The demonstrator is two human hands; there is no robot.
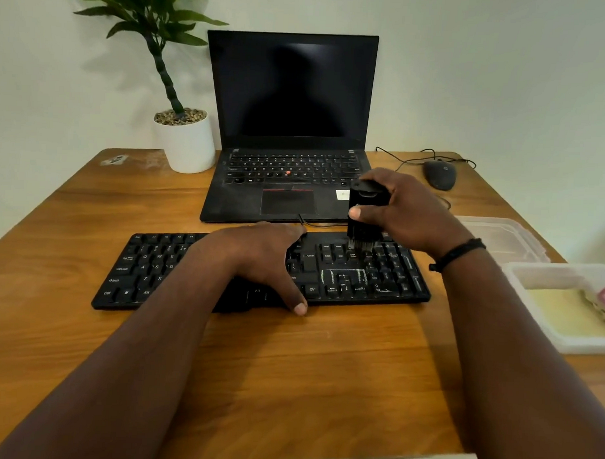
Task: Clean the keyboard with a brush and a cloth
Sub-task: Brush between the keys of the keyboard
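Gripping blocky black brush (365,211), r. hand (403,212).

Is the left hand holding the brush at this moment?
No. The left hand rests flat on the keyboard, while the right hand grips the brush, bristles down on the keys.

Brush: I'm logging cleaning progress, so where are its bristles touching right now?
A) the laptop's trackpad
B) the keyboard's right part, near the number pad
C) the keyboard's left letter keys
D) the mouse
B: the right hand holds the brush upright, bristles on the keyboard right of the Enter key, while the left hand steadies its middle.
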